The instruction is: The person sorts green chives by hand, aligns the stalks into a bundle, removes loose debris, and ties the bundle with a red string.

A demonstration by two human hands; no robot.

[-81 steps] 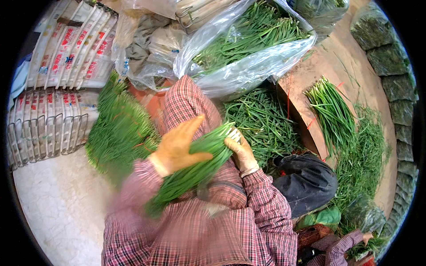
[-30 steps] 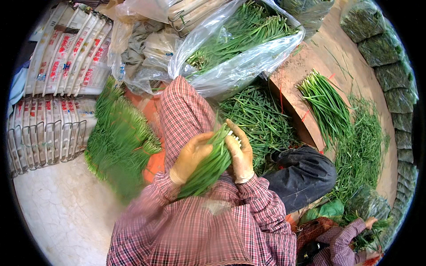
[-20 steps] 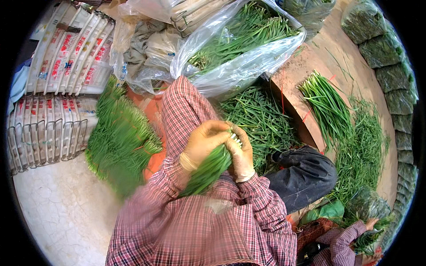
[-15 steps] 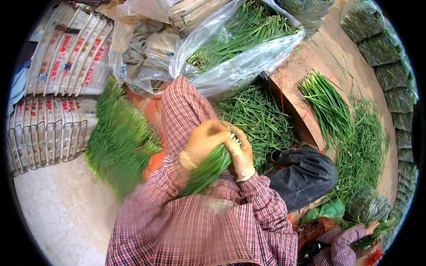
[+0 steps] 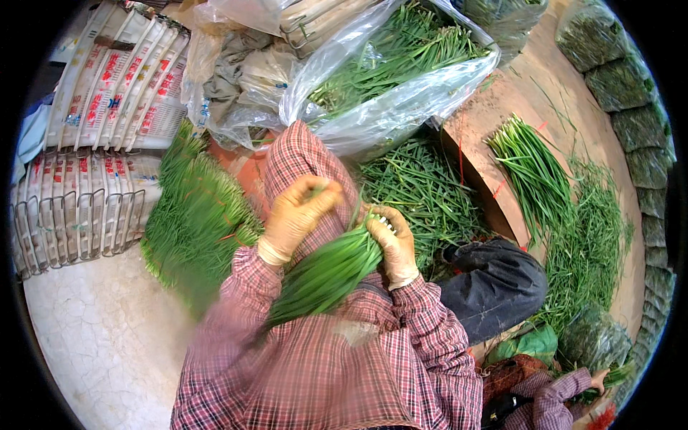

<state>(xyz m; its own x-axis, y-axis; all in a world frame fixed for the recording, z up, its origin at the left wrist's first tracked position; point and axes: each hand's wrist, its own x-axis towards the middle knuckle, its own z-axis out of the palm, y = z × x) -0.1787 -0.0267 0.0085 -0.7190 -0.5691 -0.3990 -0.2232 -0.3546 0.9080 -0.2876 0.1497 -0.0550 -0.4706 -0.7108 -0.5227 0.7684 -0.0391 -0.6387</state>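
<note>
My right hand (image 5: 398,252), in a pale yellow glove, is wrapped round the white stem ends of a bunch of garlic chives (image 5: 324,274). The leaves fan down and left across my lap. My left hand (image 5: 295,221), gloved alike, is lifted apart from the bunch, over my checked trouser leg. Its fingers are curled in a pinch; whether anything thin sits between them is too small to tell. A loose green leaf (image 5: 359,206) stands up by the stem ends. Beyond my right hand lies a heap of loose green leaves (image 5: 419,190).
Stacked chives (image 5: 204,208) lie at the left beside white plastic crates (image 5: 79,204). An opened clear bag (image 5: 401,118) of chives stands ahead. On a raised board to the right rests another bunch (image 5: 532,172). Wrapped packs (image 5: 634,118) line the far right; a co-worker's hand (image 5: 599,380) shows lower right.
My left hand has drawn up and left, off the bunch at the stem ends. The right hand keeps its hold, and more of the leaves now show. The view has shifted slightly.
</note>
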